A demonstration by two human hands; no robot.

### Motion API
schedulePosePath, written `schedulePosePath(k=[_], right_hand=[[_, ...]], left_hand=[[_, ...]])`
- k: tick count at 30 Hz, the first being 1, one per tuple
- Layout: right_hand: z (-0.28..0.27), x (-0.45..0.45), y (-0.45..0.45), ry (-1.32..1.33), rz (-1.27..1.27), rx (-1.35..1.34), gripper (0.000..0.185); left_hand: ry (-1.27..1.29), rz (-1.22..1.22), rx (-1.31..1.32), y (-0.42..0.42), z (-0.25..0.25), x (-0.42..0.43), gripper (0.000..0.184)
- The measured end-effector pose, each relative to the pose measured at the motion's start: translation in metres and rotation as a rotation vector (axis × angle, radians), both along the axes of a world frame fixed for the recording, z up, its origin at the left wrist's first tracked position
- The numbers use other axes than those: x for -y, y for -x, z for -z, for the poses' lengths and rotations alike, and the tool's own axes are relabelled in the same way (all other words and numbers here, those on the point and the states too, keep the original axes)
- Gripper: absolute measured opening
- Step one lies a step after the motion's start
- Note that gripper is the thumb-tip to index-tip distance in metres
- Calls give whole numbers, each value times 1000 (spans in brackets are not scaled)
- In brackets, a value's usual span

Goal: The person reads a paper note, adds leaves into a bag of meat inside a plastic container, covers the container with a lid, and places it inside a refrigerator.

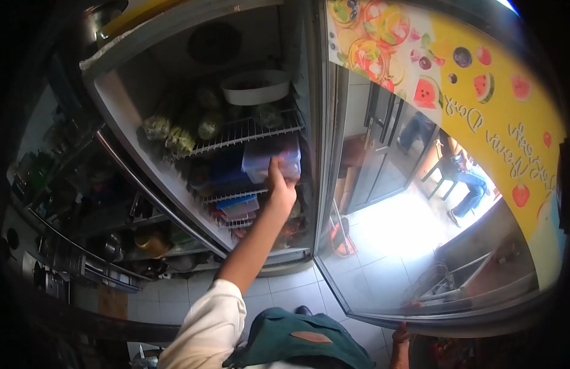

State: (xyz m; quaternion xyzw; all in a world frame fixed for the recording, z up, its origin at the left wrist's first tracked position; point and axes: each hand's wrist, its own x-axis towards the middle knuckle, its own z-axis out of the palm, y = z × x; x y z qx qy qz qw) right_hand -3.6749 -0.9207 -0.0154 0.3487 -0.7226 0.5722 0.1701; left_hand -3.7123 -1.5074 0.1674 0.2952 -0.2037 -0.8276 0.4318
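Observation:
My left hand (281, 186) reaches into the open fridge and grips the front of a translucent plastic container (260, 161) on a middle shelf. The thumb points up along the box, while the other fingers are partly hidden. My right hand (401, 334) is low at the bottom right, closed on the edge of the glass fridge door (420, 317), which stands swung out to the right. Above the container, a wire rack (236, 140) carries a white oval dish (255, 88) and bagged green vegetables (174, 134).
A blue-lidded box (237, 205) sits on the lower rack. To the left are shelves with pots, including a brass-coloured one (151, 241). Through the door glass, a seated person (466, 181) and a red dustpan (344, 246) show. White floor tiles (291, 284) lie below.

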Motion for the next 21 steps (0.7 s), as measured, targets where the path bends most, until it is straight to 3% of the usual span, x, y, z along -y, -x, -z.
schedulePosePath(k=[1,3,4,6,7,8,10,12,18,21], right_hand=[[-2,0,1,-17,-7,3,44],[-8,-3,-2,-45,2,96,45],[-33,0,-9,-222,33,396,89],[-2,-11,-7,-206,72,366,90],[9,-15,-5,-167,113,330,91],[-20,-5,-12,-189,90,391,93],[3,-10,-5,-172,67,339,93],[12,-13,-8,-158,38,286,94],[4,6,-52,-34,68,375,93],[18,-9,-72,-292,-1,447,106]], left_hand=[[53,13,81,11,1,11,51],[90,143,57,27,15,40,50],[98,285,-2,22,14,51,48],[202,543,-145,10,35,95,46],[207,486,-31,6,45,108,44],[163,388,108,-6,23,86,39],[118,283,252,-43,-9,44,34],[350,353,261,-88,-1,15,27],[479,501,411,-230,8,-90,20],[428,441,436,-305,36,-129,20]])
